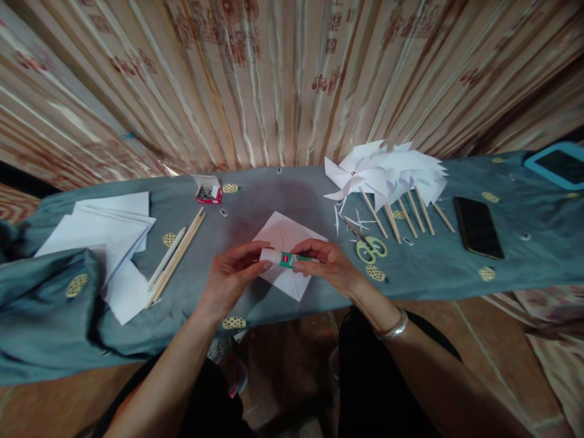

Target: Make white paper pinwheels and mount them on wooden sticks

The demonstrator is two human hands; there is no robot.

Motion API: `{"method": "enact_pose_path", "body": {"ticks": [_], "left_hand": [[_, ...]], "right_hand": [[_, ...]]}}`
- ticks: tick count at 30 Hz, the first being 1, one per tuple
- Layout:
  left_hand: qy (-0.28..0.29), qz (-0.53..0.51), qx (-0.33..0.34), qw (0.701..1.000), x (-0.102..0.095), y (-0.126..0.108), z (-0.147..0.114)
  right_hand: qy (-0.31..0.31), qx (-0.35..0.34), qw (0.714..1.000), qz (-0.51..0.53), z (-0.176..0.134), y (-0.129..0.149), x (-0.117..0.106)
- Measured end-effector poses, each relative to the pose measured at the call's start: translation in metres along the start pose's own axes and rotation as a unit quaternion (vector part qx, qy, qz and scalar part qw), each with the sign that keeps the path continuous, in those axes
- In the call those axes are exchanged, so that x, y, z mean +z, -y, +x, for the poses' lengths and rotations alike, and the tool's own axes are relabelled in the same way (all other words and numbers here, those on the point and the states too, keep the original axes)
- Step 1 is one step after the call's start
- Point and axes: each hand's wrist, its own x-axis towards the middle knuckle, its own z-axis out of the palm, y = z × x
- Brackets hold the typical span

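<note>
**Glue stick held over the folded paper**

Both hands are holding a glue stick (286, 260) just above the white paper square (287, 252). The left hand (232, 275) is pinching its white end, the right hand (327, 263) is clamping fingers on its green end. Right of the square, scissors (370, 248) are lying, with pinwheels (387, 173) beyond; wooden sticks (176, 255) are lying to its left.

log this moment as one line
left hand: holds glue stick | right hand: grips its other end | under: white paper square | near: scissors, pinwheels
</note>
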Motion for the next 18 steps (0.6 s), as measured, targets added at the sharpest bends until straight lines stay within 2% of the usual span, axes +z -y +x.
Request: {"method": "enact_pose_path", "body": {"ticks": [5,10,12,14,18], "left_hand": [[0.006,0.018,-0.007,1.0,-0.001,0.001,-0.002],[0.043,0.045,-0.023,0.998,-0.004,-0.002,-0.007],[0.032,0.05,-0.019,0.998,-0.01,-0.002,-0.006],[-0.015,0.036,-0.002,0.999,-0.021,-0.002,-0.003],[-0.174,0.038,0.057,0.982,-0.051,0.003,0.01]], "right_hand": [[0.007,0.001,1.0,0.005,-0.001,-0.002,0.005],[0.026,0.005,1.0,0.0,-0.001,-0.006,0.013],[0.019,-0.013,1.0,-0.017,0.001,-0.007,0.013],[-0.002,-0.043,0.998,-0.039,0.002,-0.007,0.01],[-0.064,-0.083,0.991,-0.087,0.002,-0.003,-0.003]]}}
